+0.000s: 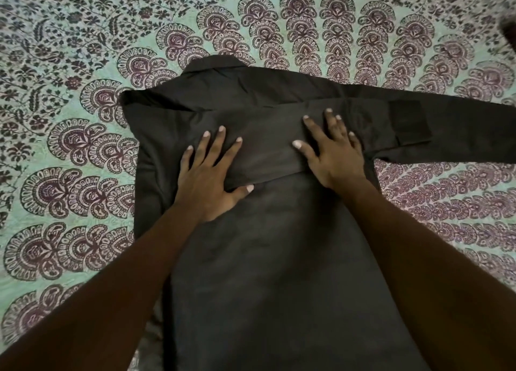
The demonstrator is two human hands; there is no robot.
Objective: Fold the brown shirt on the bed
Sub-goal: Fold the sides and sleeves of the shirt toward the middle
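The dark brown shirt (pixel 268 259) lies back-up on the bed, collar at the far end. Its left sleeve (pixel 268 141) is folded across the back, with the cuff (pixel 409 123) reaching the right side. The right sleeve (pixel 474 130) stretches out flat to the right. My left hand (pixel 210 175) rests flat on the folded sleeve with fingers spread. My right hand (pixel 332 153) presses flat on the same sleeve further right, fingers apart. Neither hand grips the cloth.
The bedspread (pixel 69 119) is mint green with a dark purple paisley and floral print, and it surrounds the shirt on all sides. A dark object (pixel 509 31) shows at the far right edge.
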